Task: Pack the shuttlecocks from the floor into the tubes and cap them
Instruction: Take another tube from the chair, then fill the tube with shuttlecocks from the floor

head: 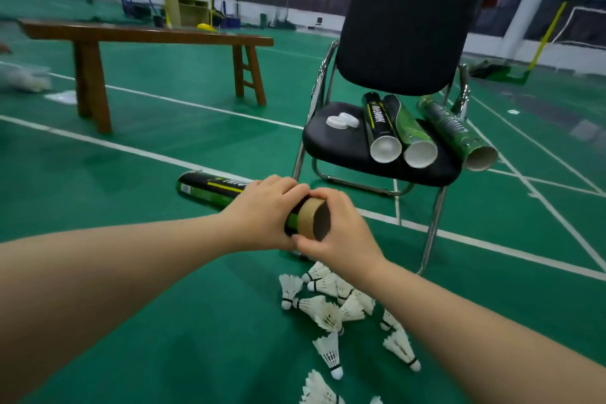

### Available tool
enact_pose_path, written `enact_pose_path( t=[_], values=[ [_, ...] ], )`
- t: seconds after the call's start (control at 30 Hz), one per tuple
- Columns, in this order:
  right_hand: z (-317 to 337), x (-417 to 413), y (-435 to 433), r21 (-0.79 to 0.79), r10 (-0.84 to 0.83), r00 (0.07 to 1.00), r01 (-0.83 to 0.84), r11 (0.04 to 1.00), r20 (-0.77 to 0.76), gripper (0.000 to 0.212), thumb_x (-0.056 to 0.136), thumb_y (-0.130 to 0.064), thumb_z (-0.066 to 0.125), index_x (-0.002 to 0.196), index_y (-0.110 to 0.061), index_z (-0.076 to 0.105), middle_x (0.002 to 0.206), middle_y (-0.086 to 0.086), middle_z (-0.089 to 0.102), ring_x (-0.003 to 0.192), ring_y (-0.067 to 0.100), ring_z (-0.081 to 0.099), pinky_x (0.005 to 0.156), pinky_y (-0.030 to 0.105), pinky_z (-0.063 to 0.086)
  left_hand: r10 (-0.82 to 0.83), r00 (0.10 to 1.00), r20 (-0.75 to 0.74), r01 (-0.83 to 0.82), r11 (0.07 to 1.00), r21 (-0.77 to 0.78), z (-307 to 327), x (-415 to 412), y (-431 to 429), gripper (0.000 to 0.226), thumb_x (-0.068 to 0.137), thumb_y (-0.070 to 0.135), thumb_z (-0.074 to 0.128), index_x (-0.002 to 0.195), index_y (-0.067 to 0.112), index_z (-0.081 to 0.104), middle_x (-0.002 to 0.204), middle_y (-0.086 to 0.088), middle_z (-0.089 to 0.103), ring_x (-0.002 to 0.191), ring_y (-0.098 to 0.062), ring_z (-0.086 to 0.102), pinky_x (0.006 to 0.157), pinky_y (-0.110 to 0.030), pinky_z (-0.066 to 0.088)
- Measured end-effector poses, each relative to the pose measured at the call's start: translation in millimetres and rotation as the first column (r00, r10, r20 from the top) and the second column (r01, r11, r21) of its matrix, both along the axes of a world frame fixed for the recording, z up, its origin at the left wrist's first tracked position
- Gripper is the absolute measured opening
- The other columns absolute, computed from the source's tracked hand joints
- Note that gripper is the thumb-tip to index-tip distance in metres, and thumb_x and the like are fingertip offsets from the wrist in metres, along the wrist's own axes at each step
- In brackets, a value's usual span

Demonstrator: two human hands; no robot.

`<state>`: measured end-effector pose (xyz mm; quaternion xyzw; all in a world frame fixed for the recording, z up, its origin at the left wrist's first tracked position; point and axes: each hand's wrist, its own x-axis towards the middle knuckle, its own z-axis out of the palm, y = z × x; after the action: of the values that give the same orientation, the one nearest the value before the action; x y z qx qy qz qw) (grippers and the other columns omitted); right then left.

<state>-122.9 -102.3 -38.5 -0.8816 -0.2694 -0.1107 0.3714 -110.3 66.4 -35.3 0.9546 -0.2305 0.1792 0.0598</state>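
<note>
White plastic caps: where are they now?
Head view, right of centre: the two white round plastic caps lie side by side on the left part of the black padded chair seat, just left of the black-and-yellow cardboard tube.

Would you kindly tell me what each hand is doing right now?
Left hand: gripping the shuttlecock tube.
Right hand: gripping the same tube's open end.
</note>
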Motion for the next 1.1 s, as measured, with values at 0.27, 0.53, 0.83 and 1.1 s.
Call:
enact_pose_path(
  t=[0.27,0.53,0.83,1.1],
  values=[
    [-79,22,12,-0.022,0.028,0.976,-0.034,0.999,-0.217,0.062,0.069,-0.028,0.076,0.123,-0.023,0.046,0.116,-0.007,0.047,0.1,0.005,0.044,0.08,0.007,0.031,0.072,0.973,-0.22,-0.064,0.997,0.044,-80,13,12,0.073,0.066,0.051,0.066,0.129,0.021,0.044,0.117,0.0,0.052,0.106,-0.023,0.048,0.087,-0.04,0.045],
    [-157,57,14,0.036,-0.01,0.809,0.039,0.999,-0.587,0.073,0.07,-0.024,0.078,0.132,-0.024,0.039,0.126,-0.001,0.049,0.112,0.012,0.048,0.087,0.023,0.037,0.171,0.86,-0.481,-0.158,0.985,0.069,-161,35,8,0.054,0.068,0.052,0.063,0.107,0.021,0.042,0.094,0.004,0.043,0.097,-0.022,0.046,0.079,-0.038,0.047],
    [-234,77,-22,0.083,-0.139,0.626,0.311,0.947,-0.767,0.045,0.093,-0.04,0.048,0.136,-0.027,0.04,0.129,-0.004,0.049,0.107,0.01,0.05,0.092,0.03,0.042,0.289,0.793,-0.536,-0.22,0.957,0.19,-209,56,6,0.06,0.069,0.055,0.062,0.114,0.024,0.039,0.107,0.001,0.049,0.1,-0.022,0.045,0.08,-0.037,0.044],
    [-287,88,-64,-0.471,-0.538,0.76,0.349,0.81,-0.364,0.04,0.092,-0.037,0.048,0.13,-0.025,0.047,0.129,-0.002,0.049,0.12,0.017,0.041,0.098,0.035,0.035,0.313,0.775,-0.55,-0.214,0.948,0.238,-228,59,5,0.061,0.067,0.056,0.062,0.113,0.024,0.039,0.106,0.002,0.048,0.101,-0.022,0.044,0.079,-0.036,0.041]
  ],
)
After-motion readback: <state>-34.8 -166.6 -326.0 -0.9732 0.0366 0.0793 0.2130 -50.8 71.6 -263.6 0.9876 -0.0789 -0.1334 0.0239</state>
